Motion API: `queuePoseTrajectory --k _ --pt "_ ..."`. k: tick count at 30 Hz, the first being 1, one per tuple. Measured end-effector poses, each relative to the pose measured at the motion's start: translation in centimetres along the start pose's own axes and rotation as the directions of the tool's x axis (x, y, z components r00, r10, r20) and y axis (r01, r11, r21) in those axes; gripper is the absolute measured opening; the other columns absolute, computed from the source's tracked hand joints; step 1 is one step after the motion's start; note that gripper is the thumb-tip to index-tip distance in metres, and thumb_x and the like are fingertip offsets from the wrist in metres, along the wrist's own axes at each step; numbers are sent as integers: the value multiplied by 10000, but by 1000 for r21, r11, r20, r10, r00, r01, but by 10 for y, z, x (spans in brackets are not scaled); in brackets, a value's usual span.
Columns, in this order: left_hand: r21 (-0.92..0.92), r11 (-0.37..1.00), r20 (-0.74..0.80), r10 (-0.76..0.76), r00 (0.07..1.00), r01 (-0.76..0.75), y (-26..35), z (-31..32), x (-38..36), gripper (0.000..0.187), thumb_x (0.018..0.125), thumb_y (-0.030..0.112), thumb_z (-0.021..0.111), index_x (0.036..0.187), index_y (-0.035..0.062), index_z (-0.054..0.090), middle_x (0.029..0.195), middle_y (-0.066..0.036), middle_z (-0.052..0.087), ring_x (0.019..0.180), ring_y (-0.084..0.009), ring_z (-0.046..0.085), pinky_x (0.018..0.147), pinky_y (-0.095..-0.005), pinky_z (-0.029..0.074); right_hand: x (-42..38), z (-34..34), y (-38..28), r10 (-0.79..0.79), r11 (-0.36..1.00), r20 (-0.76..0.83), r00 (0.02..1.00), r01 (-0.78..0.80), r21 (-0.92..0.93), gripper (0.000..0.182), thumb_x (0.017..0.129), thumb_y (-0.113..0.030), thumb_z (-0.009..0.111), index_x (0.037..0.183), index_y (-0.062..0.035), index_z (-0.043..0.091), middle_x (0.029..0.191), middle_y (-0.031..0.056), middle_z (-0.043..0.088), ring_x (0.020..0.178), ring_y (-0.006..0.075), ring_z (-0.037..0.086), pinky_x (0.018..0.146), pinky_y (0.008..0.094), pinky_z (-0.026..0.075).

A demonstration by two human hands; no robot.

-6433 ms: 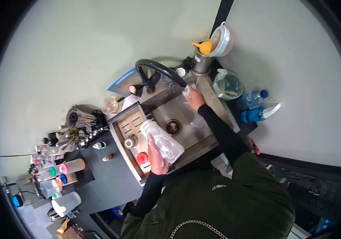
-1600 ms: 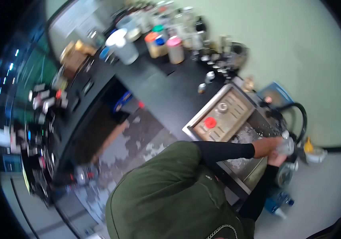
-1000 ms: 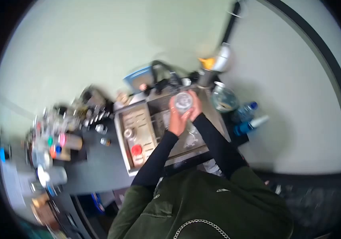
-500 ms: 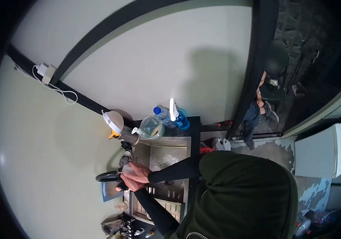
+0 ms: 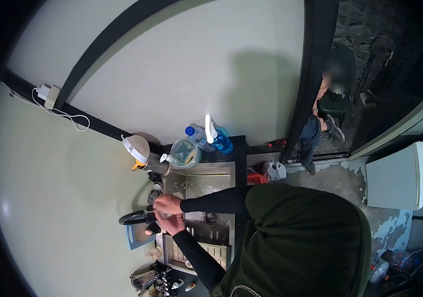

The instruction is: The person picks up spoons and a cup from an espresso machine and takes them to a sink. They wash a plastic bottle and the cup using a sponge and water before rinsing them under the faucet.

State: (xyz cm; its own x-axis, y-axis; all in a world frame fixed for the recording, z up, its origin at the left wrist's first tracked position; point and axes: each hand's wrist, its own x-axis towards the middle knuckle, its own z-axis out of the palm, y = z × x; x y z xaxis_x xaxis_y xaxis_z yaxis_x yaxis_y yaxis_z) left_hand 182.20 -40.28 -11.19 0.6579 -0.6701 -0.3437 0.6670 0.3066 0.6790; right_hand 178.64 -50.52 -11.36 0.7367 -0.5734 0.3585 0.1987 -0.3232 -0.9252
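Observation:
Both hands are over the near part of the metal sink (image 5: pixel 232 198), beside the black tap (image 5: pixel 135 218). My right hand (image 5: pixel 168 203) comes from the upper arm in the picture, its fingers curled in and pressed together, with nothing seen in them. Just below it, my left hand (image 5: pixel 173 223) lies with its palm turned up and its fingers apart, holding no object. The two hands are close together and partly overlap at the fingertips. A dark scrubber (image 5: pixel 154 197) sits near the right fingertips, and a dark bottle (image 5: pixel 153 228) stands near my left hand.
A soap pump container (image 5: pixel 184 152), a plastic bottle (image 5: pixel 199 136) and a blue spray bottle (image 5: pixel 223 143) stand beside the sink. A kettle (image 5: pixel 158 166) is by the wall. A slatted rack (image 5: pixel 211 255) borders the basin. Beyond the doorway sits a person (image 5: pixel 313 136).
The hands have parted slightly from their overlapped position; my right hand has moved up in the picture and its fingers have curled. The view has shifted a little.

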Motion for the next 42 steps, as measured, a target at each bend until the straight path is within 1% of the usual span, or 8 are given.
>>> queuePoseTrajectory --k 5,7,11,17,22,25,35,42 --pt "179 964 -57 212 976 -199 -36 -1 -7 569 972 498 462 1357 79 493 1369 -97 531 1245 -250 527 1019 -427 444 31 -12 22 544 838 411 731 -452 -306 479 860 -415 599 1097 -6 679 1103 209 686 1049 295 667 851 359 527" --pt "577 679 -6 559 829 -453 -50 -3 -13 555 975 417 451 1406 67 453 1446 -101 463 1301 -256 464 1049 -403 397 18 0 28 467 834 11 884 -436 -338 537 818 -451 633 1090 9 682 1076 223 693 1033 280 675 853 341 524" --pt "638 483 144 690 709 -599 -60 18 -25 603 948 292 441 1497 57 352 1528 -136 370 1372 -288 375 1108 -410 334 4 -8 39 492 561 481 726 -687 462 694 815 -592 669 1133 24 650 1060 187 692 1017 298 666 892 373 501" --pt "615 760 -99 341 935 -212 -26 -15 3 591 1064 466 341 1391 -13 452 1337 -147 531 1201 -236 529 1037 -378 422 -29 9 21 161 987 -106 981 -157 41 937 852 -563 661 1444 47 266 1344 319 487 1232 440 533 1011 458 448" --pt "701 451 238 582 778 -552 -12 -66 50 471 1061 397 347 1264 28 557 1198 -92 618 1093 -203 584 965 -372 461 -33 3 23 123 971 125 984 -146 190 809 895 -446 691 1427 11 288 1378 279 473 1310 346 492 1030 431 431" --pt "327 900 -18 313 950 -290 -10 -7 14 496 1058 462 381 1309 64 539 1292 -49 588 1129 -196 580 973 -377 462 -35 -40 33 55 998 339 939 -47 -31 982 814 -266 773 1523 21 156 1489 264 370 1394 346 390 1140 414 337" --pt "237 921 -26 325 945 -310 -35 -1 -23 482 1035 360 495 1387 32 463 1250 -54 587 1067 -175 607 911 -299 489 -26 -62 24 149 961 451 880 -21 -276 852 742 -337 791 1438 -38 401 1335 224 556 1247 372 542 1041 433 435" --pt "901 47 265 727 634 -431 -7 17 -47 670 775 160 827 1348 32 504 1234 -123 632 1137 -195 610 954 -329 486 -12 -50 9 212 975 587 781 -124 -187 707 755 -228 765 1379 -83 464 1305 185 596 1215 360 577 1004 413 471"
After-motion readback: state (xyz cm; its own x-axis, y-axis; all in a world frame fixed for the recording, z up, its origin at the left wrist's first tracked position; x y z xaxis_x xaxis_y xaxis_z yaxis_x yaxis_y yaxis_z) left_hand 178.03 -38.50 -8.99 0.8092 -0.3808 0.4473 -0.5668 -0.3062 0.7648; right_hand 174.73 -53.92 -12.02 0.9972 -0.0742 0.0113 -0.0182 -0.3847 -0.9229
